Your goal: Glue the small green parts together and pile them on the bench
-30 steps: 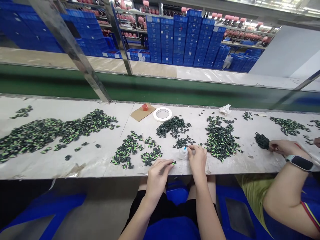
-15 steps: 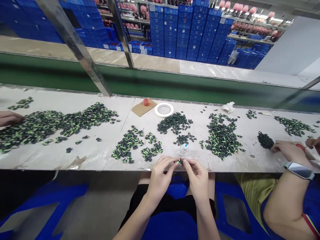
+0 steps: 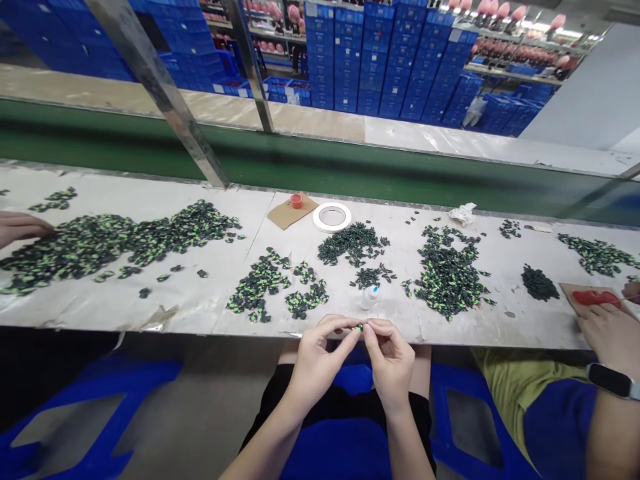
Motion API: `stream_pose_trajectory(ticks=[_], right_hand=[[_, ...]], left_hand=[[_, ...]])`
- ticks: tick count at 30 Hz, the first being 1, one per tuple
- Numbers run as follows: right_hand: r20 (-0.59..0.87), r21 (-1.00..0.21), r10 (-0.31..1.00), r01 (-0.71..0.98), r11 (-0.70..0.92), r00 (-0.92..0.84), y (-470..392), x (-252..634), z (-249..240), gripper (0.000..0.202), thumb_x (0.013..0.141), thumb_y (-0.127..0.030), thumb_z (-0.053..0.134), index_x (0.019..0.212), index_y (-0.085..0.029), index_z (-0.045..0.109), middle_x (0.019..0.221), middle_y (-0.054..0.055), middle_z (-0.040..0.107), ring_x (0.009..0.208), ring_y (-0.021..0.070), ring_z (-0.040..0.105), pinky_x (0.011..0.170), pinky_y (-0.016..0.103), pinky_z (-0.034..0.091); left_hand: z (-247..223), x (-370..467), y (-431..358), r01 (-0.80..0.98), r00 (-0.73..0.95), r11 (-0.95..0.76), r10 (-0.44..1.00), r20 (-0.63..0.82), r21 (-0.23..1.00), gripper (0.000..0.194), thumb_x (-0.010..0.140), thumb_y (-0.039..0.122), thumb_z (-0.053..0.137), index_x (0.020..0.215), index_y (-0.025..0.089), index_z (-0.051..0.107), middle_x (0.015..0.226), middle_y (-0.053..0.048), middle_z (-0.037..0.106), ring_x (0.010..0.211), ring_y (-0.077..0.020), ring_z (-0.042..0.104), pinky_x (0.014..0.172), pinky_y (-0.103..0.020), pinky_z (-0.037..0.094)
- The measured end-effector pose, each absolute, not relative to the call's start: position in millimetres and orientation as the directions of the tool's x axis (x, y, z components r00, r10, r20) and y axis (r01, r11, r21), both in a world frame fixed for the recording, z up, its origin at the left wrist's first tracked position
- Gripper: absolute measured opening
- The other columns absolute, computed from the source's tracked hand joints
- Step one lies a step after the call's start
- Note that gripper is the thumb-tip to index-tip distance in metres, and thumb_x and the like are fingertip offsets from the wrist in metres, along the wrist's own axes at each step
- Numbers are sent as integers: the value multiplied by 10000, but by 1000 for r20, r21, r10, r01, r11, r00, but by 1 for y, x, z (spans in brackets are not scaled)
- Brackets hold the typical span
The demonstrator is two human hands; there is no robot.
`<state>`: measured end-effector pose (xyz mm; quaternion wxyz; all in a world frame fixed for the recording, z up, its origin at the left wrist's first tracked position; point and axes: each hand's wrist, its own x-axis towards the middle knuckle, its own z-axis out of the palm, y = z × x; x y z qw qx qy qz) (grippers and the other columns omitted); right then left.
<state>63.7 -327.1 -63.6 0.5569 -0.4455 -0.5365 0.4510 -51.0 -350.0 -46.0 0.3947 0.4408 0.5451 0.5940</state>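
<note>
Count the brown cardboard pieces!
2: one cardboard piece under the red cup; another at far right, partly covered by a co-worker's hand. Others may be hidden.

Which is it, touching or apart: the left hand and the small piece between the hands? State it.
Touching: the head view shows the left hand pinching the small piece between thumb and forefinger.

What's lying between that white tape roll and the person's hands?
In the head view, a heap of dark pieces lies nearest the tape roll, then a smaller cluster, then a blue-tipped bottle beyond the left hand and right hand.
</note>
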Motion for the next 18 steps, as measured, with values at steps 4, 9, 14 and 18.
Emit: stream_pose_trajectory(ticks=[4,9,14,18], right_hand=[[149,-989,989,11,149,-2,-325,72,-60,130,782,-287,690,857,-182,675,795,58,720,737,185,703,687,308,607],[162,-982,974,74,175,-161,-320,86,-47,313,769,-236,694,1075,-194,646,833,45,744,732,183,722,718,329,624],[177,-972,956,109,207,-232,-316,92,-43,281,760,-207,687,1037,-204,642,796,25,738,715,172,719,711,313,620],[208,-968,959,100,230,-192,-317,89,-44,256,722,-184,701,965,-207,624,708,-3,707,677,153,703,728,298,603]], left_hand=[[-44,-54,-348,32,-275,-100,956,105,994,106,758,248,683,809,185,751,805,-71,728,776,-181,689,706,-259,577],[-42,-65,-345,121,-162,-137,974,156,983,105,768,202,662,830,207,748,830,-63,731,822,-187,678,753,-286,564],[-37,-69,-345,193,-88,-150,982,169,970,122,774,178,652,846,218,741,836,-53,726,844,-189,667,761,-293,548],[-37,-65,-347,175,-146,-144,974,170,974,94,754,169,662,801,204,736,804,-49,725,801,-184,670,748,-292,547]])
